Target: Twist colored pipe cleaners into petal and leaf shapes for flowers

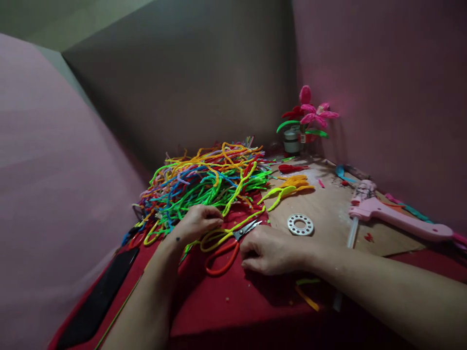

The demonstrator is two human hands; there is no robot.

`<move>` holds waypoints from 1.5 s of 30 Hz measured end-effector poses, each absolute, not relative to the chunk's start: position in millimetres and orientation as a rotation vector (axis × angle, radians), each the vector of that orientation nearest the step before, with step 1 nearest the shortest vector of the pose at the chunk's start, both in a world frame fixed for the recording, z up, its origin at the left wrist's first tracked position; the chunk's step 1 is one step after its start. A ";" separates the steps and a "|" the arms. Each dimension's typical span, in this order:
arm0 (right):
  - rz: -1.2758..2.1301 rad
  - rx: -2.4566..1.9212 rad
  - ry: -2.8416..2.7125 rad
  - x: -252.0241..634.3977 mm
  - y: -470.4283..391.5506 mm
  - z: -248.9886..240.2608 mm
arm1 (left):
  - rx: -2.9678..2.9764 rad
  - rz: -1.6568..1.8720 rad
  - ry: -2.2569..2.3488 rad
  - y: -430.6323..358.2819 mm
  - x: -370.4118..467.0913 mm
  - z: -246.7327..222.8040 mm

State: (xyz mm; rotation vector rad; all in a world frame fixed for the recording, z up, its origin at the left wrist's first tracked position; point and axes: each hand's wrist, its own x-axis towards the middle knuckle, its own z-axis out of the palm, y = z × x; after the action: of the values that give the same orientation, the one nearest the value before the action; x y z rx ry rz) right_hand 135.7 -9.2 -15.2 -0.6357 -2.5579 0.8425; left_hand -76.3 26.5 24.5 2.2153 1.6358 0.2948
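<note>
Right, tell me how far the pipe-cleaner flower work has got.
Done: one pink flower stands finished in a jar, and shaped orange petals lie on the board. In hand: the left hand rests on the pipe-cleaner pile; the right hand lies beside the scissors. Left: the big pile is unshaped.

Two bare forearms, no sleeves, no gloves, no rings or watch showing, left hand [197,224] with a small dark mark near the wrist, right hand [272,252] unmarked

The left hand [197,224] rests curled on a tangled heap of bright multicoloured pipe cleaners [204,182] — the right hand [272,251] lies flat beside red-handled steel scissors [231,245] on the red cloth-covered table [226,301].
</note>
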 end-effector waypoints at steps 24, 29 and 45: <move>1.281 -0.714 -1.455 131.3 1.4 -7.9 | 3.052 1.060 1.739 -11.2 -36.3 19.1; 1.473 -0.587 -1.152 133.2 14.3 -8.2 | 3.011 0.902 1.524 -6.5 -24.7 1.3; 1.843 -0.210 -0.366 153.9 34.5 6.7 | 2.505 1.040 1.394 -16.0 -4.1 0.2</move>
State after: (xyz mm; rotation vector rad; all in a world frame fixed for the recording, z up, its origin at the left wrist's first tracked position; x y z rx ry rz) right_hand 153.9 34.5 6.7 -0.2103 -0.3660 1.8429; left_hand -4.1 -16.0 0.2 2.5050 1.3938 1.0399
